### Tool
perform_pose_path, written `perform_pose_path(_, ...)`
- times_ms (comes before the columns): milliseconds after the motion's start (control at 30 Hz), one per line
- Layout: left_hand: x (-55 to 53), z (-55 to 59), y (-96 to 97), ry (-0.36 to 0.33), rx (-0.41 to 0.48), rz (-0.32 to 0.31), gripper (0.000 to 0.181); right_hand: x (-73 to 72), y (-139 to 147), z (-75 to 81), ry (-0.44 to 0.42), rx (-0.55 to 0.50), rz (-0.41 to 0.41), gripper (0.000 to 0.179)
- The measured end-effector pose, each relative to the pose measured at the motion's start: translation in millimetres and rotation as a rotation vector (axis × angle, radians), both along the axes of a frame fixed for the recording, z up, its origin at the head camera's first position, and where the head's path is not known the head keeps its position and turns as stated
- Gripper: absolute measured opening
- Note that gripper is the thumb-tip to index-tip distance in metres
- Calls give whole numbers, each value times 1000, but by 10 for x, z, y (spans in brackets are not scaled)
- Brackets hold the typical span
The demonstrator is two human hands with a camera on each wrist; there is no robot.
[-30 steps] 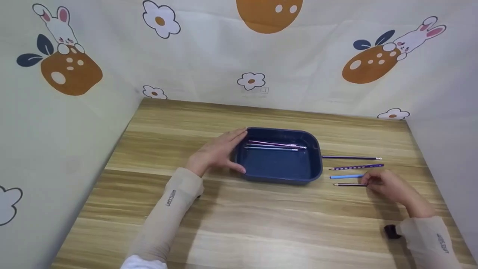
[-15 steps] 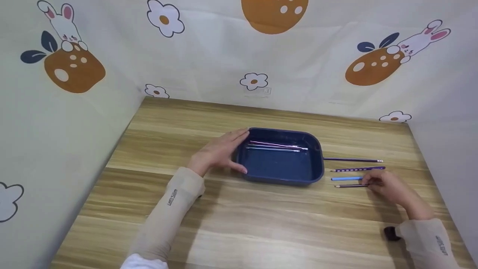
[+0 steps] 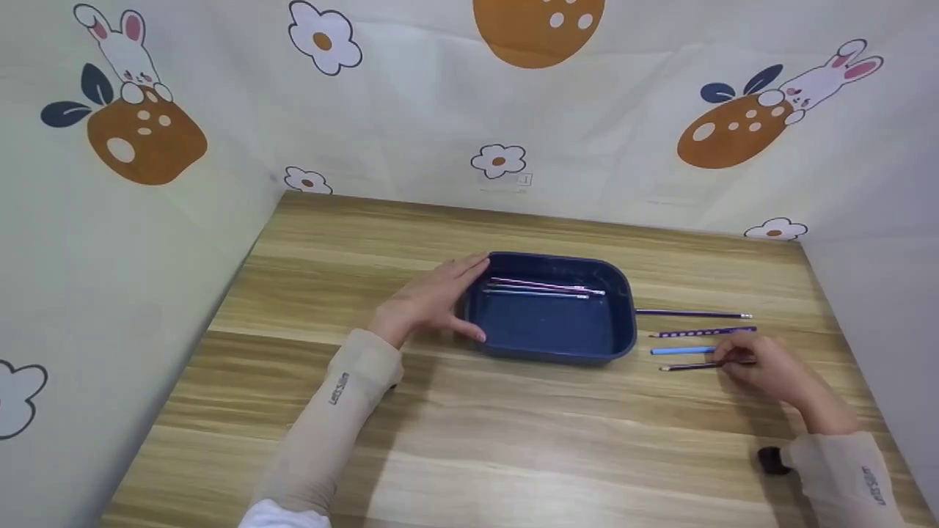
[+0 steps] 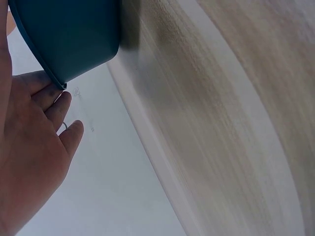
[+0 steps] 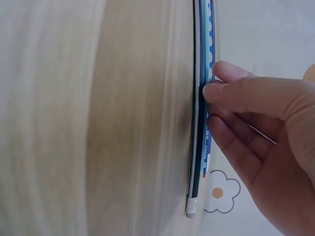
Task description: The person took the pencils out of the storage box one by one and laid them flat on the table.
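In the head view my left hand (image 3: 433, 297) spans the left end of a dark blue rectangular box (image 3: 550, 357), thumb and fingers spread and touching its rim. The left wrist view shows the fingertips against the box rim (image 4: 37, 61). Three thin pencils (image 3: 543, 289) lie inside, towards the back wall. To the right of the box, my right hand (image 3: 766, 370) pinches a dark pencil (image 3: 689, 367) between thumb and fingers. Its white eraser end (image 5: 191, 206) points back past the hand in the right wrist view. Whether the pencil touches the table cannot be told.
Just behind the held pencil lie a light blue pen-like stick (image 3: 682, 350), a purple dotted pencil (image 3: 700, 332) and a dark purple pencil (image 3: 693, 314) beside the box's right wall. Patterned cloth walls (image 3: 411, 132) enclose the wooden table (image 3: 499, 440) at the back and sides.
The dark pencil has tilted slightly in my right hand, its tip shifting a little towards the front. My left hand stays in place on the box.
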State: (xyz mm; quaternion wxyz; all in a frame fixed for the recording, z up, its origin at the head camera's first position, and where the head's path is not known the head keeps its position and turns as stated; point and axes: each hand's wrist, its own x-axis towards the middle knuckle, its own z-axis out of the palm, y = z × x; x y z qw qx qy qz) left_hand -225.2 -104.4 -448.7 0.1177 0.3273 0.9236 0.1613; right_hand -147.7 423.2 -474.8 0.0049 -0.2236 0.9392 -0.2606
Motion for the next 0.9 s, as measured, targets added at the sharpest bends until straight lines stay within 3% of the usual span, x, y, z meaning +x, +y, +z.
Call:
perform_pose_path(367,7,6,-5,-11,-2,4,128,20,-163,185,-58,-24,-62,16)
perform_pose_path(900,5,12,6,-16,-7,13,127,-38,-583,328,142,-241,37,34)
